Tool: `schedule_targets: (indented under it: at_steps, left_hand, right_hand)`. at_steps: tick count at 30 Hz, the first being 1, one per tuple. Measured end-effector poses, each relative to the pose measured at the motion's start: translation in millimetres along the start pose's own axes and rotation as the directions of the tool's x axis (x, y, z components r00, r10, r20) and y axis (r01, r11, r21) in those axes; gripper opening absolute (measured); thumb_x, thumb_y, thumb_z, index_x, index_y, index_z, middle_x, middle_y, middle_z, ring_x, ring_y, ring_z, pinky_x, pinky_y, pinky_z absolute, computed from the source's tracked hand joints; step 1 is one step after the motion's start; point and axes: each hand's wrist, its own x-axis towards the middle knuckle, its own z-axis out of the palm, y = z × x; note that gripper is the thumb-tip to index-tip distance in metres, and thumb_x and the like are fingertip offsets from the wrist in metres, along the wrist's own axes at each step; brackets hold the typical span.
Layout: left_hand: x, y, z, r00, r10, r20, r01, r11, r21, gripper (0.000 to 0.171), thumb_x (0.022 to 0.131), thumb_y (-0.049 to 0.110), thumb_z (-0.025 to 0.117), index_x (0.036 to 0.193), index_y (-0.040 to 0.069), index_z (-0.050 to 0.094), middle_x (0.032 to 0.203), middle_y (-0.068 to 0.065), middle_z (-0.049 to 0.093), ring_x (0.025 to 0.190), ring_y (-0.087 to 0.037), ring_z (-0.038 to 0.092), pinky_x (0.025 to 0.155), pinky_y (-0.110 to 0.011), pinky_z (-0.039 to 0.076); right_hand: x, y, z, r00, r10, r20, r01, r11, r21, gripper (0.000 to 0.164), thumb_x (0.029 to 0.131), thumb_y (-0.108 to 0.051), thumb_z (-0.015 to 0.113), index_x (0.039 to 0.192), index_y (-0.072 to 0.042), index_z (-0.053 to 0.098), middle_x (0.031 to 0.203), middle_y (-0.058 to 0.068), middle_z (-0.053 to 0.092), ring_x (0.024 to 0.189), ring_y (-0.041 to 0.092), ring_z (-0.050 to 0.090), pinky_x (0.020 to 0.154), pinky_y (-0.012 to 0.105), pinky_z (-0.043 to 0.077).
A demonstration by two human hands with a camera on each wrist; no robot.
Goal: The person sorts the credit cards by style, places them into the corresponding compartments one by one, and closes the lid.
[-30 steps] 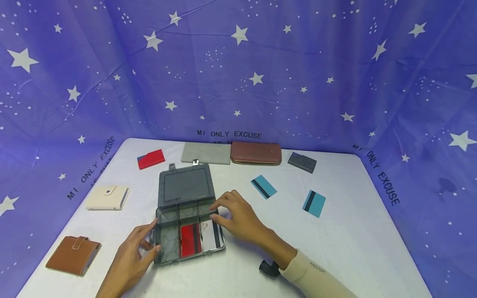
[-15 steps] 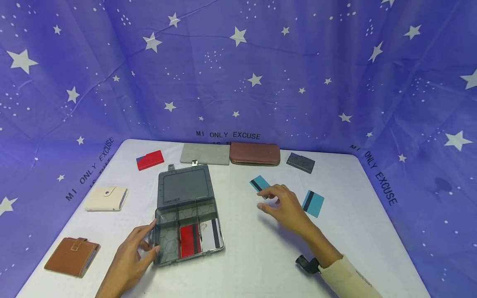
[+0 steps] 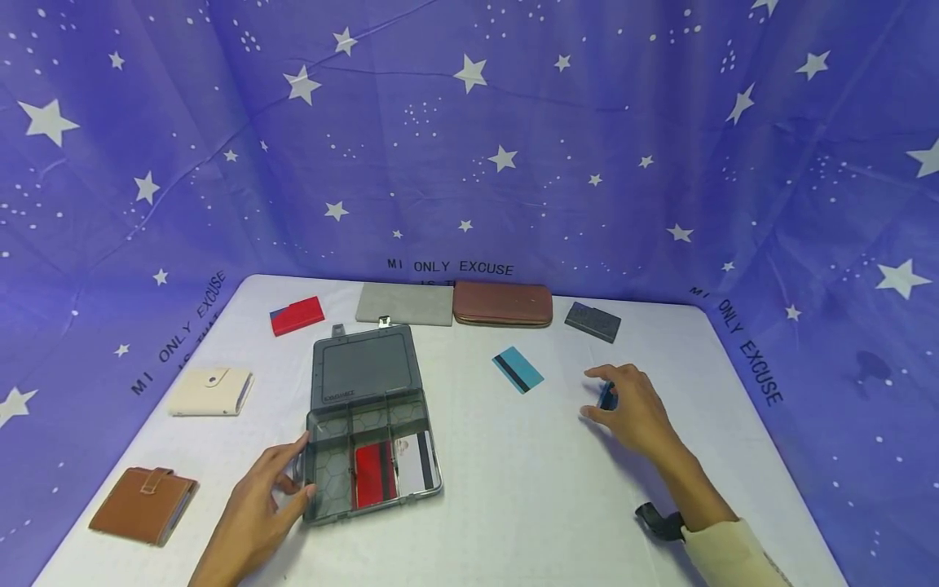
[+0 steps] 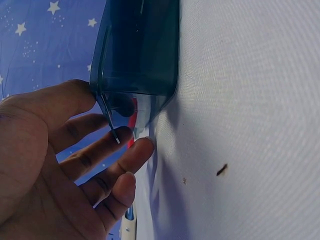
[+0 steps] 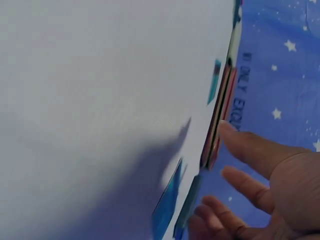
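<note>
My left hand [image 3: 257,501] holds the left side of a grey see-through plastic compartment box [image 3: 367,359], whose lid is folded back. In the left wrist view the thumb touches the box's rim, with the other fingers loosely bent beside it. A red card [image 3: 375,473] and a white card [image 3: 415,461] lie in separate compartments. My right hand [image 3: 634,412] hovers over a blue card [image 5: 167,200], with thumb and fingers spread apart and nothing held. In the head view the hand mostly hides that card. Another blue card [image 3: 517,369] with a black stripe lies to its left.
Along the back are a red card holder [image 3: 297,315], a grey wallet [image 3: 405,303], a maroon zip wallet [image 3: 503,304] and a dark card holder [image 3: 592,322]. A cream wallet [image 3: 210,391] and a brown wallet [image 3: 143,505] lie at the left.
My right hand has left the box and moved right, past the nearer-to-box blue card, to over the right-hand blue card. My left hand has stayed at the box.
</note>
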Motion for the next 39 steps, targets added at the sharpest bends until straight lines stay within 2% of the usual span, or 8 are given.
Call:
schedule_targets:
  at_steps: [10,13,17,22,29,33,36,39]
  left_hand:
    - [-0.6,0.3,-0.7,1.0,0.019,-0.017,-0.019,1.0,-0.011,0.07,0.081,0.012,0.081,0.145,0.014,0.051,0.126,-0.006,0.06,0.073,0.002,0.053,0.048,-0.02,0.038]
    - [-0.2,0.9,-0.7,1.0,0.016,-0.018,-0.016,1.0,-0.016,0.07,0.081,0.012,0.081,0.145,0.014,0.052,0.126,-0.006,0.06,0.074,0.001,0.055,0.048,-0.02,0.038]
    - [0.6,1.5,-0.4,1.0,-0.013,0.007,0.013,1.0,-0.007,0.071,0.082,0.013,0.081,0.146,0.016,0.051,0.127,-0.005,0.059,0.075,0.0,0.055,0.049,-0.02,0.039]
    - [0.8,1.5,0.4,1.0,-0.013,0.006,0.013,1.0,-0.005,0.071,0.082,0.012,0.081,0.146,0.015,0.051,0.127,-0.006,0.059,0.074,0.0,0.054,0.05,-0.02,0.04]
    - [0.7,1.6,-0.8,1.0,0.002,0.006,-0.002,1.0,-0.001,0.071,0.082,0.012,0.08,0.146,0.015,0.05,0.128,-0.004,0.059,0.073,0.001,0.054,0.05,-0.02,0.039]
    - [1.9,0.9,-1.4,1.0,0.006,0.009,-0.006,1.0,0.002,0.072,0.082,0.012,0.08,0.147,0.015,0.049,0.129,-0.004,0.058,0.07,0.002,0.052,0.05,-0.02,0.04]
    - [2.3,0.3,-1.1,1.0,0.009,0.006,-0.009,1.0,-0.001,0.073,0.082,0.011,0.08,0.147,0.015,0.049,0.129,-0.004,0.058,0.069,0.002,0.051,0.05,-0.02,0.04]
    - [2.5,-0.5,-0.7,1.0,0.009,0.003,-0.009,1.0,-0.003,0.073,0.081,0.011,0.08,0.147,0.015,0.049,0.129,-0.004,0.058,0.068,0.002,0.05,0.05,-0.02,0.04]
  right_hand:
    - [-0.4,18.8,-2.9,0.998,0.05,0.046,-0.049,0.998,-0.025,0.051,0.08,-0.018,0.082,0.126,-0.007,0.064,0.11,0.021,0.055,0.096,0.033,0.052,0.077,0.044,0.042]
    - [1.2,22.7,-4.2,0.995,0.089,0.055,-0.087,0.996,-0.036,0.059,0.08,-0.022,0.083,0.131,-0.005,0.059,0.112,0.024,0.052,0.097,0.036,0.053,0.077,0.047,0.045]
    - [3.6,28.4,-6.4,0.976,0.206,0.065,-0.201,0.977,-0.075,0.08,0.075,-0.038,0.086,0.137,-0.002,0.049,0.117,0.029,0.045,0.096,0.04,0.052,0.072,0.047,0.047]
    - [8.0,34.7,-10.0,0.963,0.259,0.071,-0.254,0.964,-0.073,0.09,0.069,-0.046,0.089,0.13,0.003,0.047,0.114,0.031,0.041,0.091,0.04,0.053,0.067,0.042,0.046]
    - [11.7,27.3,-4.1,0.982,0.171,0.08,-0.175,0.983,0.05,0.07,0.076,-0.028,0.087,0.126,-0.005,0.044,0.117,0.027,0.053,0.096,0.037,0.055,0.07,0.038,0.047]
    - [11.6,8.2,5.4,0.997,0.046,0.065,-0.055,0.99,0.133,0.049,0.08,-0.019,0.084,0.119,-0.013,0.055,0.102,0.016,0.06,0.086,0.027,0.053,0.066,0.032,0.043]
    - [11.0,-12.0,13.2,0.994,-0.049,0.095,0.027,0.975,0.221,0.037,0.081,-0.017,0.083,0.113,-0.018,0.064,0.092,0.011,0.056,0.072,0.019,0.051,0.059,0.029,0.043]
    - [9.5,-35.9,22.1,0.979,-0.129,0.156,0.068,0.936,0.345,0.028,0.083,-0.016,0.081,0.108,-0.02,0.069,0.094,0.013,0.056,0.064,0.016,0.052,0.054,0.03,0.051]
